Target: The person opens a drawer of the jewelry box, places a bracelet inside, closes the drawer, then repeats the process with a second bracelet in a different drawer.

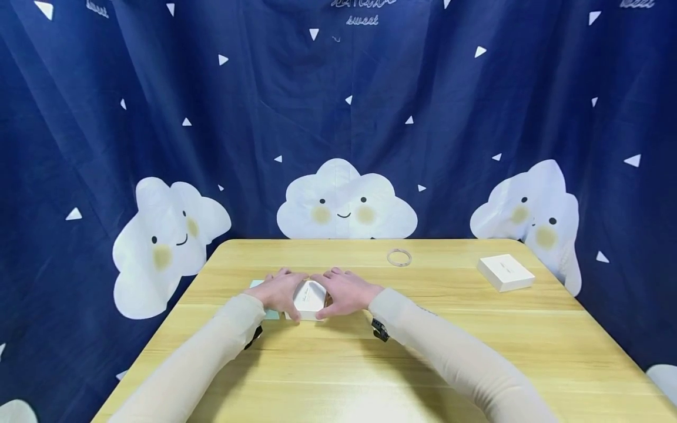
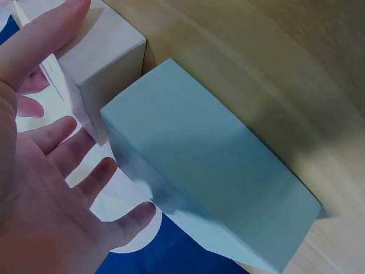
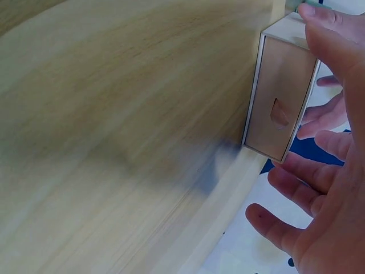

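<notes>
A small white box (image 1: 309, 298) with fine print on top sits on the table between both hands. My left hand (image 1: 278, 292) holds its left end, thumb at the near side and fingers toward the far side. At the opposite end my right hand (image 1: 346, 291) holds it the same way. The right wrist view shows a tan inner drawer (image 3: 283, 80) with a notch in that end. Just left of the white box, partly hidden beneath the left hand, lies a light-blue box (image 2: 211, 154); in the left wrist view the two boxes are very close together.
A second white box (image 1: 506, 272) lies at the right of the wooden table (image 1: 455, 329). A thin ring (image 1: 400, 265) rests near the back edge. Behind the table hangs a dark blue curtain (image 1: 370, 135) with cloud prints.
</notes>
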Demonstrator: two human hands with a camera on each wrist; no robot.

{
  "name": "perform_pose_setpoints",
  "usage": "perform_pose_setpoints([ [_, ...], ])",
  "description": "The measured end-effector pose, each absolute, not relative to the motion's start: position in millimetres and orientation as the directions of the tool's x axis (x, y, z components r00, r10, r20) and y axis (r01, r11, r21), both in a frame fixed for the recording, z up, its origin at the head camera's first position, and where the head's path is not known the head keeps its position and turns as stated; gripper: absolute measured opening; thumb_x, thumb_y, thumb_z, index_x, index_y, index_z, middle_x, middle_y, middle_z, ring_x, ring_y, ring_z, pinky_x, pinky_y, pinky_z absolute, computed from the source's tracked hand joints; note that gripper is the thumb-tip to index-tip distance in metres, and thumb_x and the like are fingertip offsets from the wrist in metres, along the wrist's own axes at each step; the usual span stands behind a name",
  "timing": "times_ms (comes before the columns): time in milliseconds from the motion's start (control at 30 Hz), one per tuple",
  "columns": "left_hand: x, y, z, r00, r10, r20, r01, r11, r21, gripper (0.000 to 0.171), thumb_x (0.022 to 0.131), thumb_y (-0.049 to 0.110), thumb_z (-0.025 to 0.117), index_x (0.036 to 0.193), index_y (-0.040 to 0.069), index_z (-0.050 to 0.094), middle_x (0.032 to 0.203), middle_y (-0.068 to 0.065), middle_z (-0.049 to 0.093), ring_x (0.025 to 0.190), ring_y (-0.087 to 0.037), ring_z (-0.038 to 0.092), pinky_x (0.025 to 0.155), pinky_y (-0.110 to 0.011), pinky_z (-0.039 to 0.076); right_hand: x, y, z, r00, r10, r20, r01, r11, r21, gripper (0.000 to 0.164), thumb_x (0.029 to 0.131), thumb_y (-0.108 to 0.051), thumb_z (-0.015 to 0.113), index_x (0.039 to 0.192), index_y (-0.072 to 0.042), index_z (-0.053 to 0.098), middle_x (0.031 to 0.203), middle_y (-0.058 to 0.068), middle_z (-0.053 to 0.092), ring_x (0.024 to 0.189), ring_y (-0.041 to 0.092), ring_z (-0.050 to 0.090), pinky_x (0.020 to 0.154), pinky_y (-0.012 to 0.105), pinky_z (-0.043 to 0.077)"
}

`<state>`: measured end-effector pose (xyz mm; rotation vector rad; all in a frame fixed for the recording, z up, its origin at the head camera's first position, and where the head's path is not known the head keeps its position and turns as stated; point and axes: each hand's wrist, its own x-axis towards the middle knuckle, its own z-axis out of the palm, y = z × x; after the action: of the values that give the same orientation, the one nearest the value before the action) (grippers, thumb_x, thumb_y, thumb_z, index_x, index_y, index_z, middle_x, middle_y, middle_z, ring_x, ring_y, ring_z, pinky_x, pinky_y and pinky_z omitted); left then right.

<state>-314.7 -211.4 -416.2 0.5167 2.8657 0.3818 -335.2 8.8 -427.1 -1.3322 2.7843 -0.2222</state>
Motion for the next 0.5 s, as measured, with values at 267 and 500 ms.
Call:
perform_pose_setpoints([
  [267,-312.9,-211.5,-418.8,-0.915,0.378,-0.14,0.328,0.9,0.287,0.106,0.055,0.032,0.099,0.148,0.024,0.048,0.131,0.004,0.06,0.13,-0.026,0.04,0.105,-0.065,0.031,-336.5,10.2,-428.8,-0.629,-0.777,0.009,-0.769,0.621,-0.152,0.095,0.082,-0.067,0.07,0.158,-0.024,0.032,0.138,0.0,0.058,0.121,0.017,0.052,0.096,0.043,0.049],
  [500,-311.7,-209.0,-414.7,-0.914,0.382,-0.141,0.331,0.898,0.289,0.103,0.057,0.033,0.099,0.147,0.022,0.049,0.13,0.003,0.06,0.127,-0.026,0.04,0.101,-0.06,0.034,-337.4,11.7,-430.3,-0.63,-0.776,0.012,-0.769,0.623,-0.145,0.095,0.083,-0.067,0.069,0.158,-0.023,0.032,0.14,0.001,0.057,0.124,0.019,0.052,0.097,0.044,0.049],
])
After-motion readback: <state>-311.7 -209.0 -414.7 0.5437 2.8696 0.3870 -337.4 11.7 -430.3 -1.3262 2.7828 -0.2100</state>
